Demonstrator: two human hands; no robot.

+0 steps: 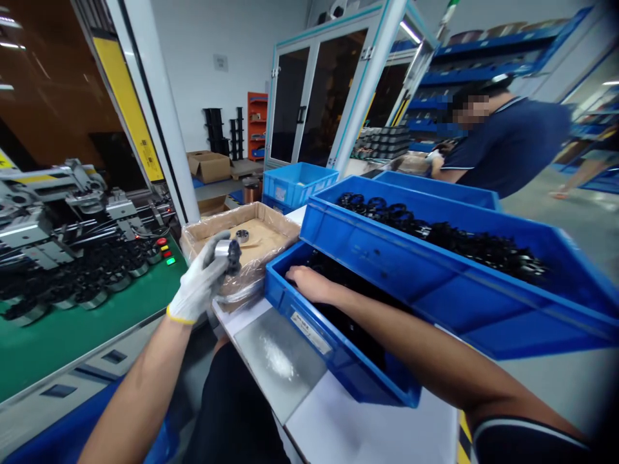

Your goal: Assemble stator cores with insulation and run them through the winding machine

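Observation:
My left hand (pixel 197 283), in a white glove with a yellow cuff, is closed around a silver metal ring with a black slotted plastic part (pixel 233 256). It holds the ring in the air by the near left corner of a cardboard box (pixel 213 227) covered in clear plastic. One similar ring (pixel 242 236) lies inside that box. My bare right hand (pixel 309 283) reaches into the left end of the lower blue bin (pixel 302 325), which holds dark parts. Its fingers are curled down; the tips, and anything in them, are hidden.
A larger blue bin (pixel 435 283), full of black plastic parts, sits above the lower bin's far side. At left, several black-topped metal rings (pixel 91 293) stand on a green machine table (pixel 135 303) beside lit buttons (pixel 166 251). A co-worker (pixel 507 142) bends over at the back right.

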